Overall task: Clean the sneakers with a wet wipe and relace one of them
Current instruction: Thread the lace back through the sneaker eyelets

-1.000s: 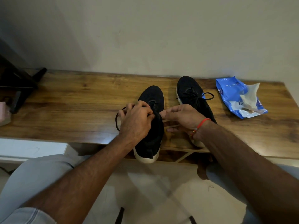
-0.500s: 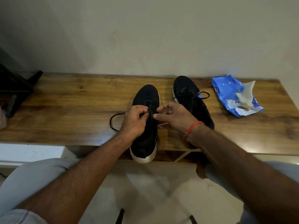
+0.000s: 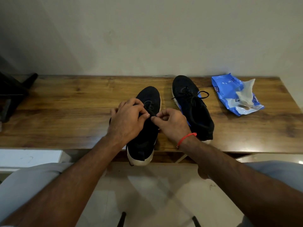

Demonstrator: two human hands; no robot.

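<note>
**Lace being threaded on the near sneaker**

Two black knit sneakers with pale soles are set on a wooden bench [image 3: 65, 112]. The near sneaker [image 3: 144, 140] lies with its heel overhanging the front edge; the far sneaker [image 3: 191, 105] is seen just beside it to the right, already laced and tied. A blue wet-wipe pack [image 3: 232, 95], with a wipe pulled partly out, is left well apart at the right end.

Both hands are brought together over the throat of the near sneaker. The black lace [image 3: 151, 113] is pinched by the left hand [image 3: 127, 120] between thumb and curled fingers, and the right hand [image 3: 172, 123], fingers likewise curled, is closed on the lace at the same spot, fingertips almost touching. A red thread bracelet [image 3: 186, 139] is worn on the right wrist. Which eyelet is being worked cannot be told.

The lace is judged limp, thin and light, so it is best taken at its stiff tip for feeding, and close to the eyelet for pulling through. The knit upper is judged soft and yielding; the shoe may need to be steadied by its firmer sole, since it could be dragged off the edge by a hard tug.
</note>
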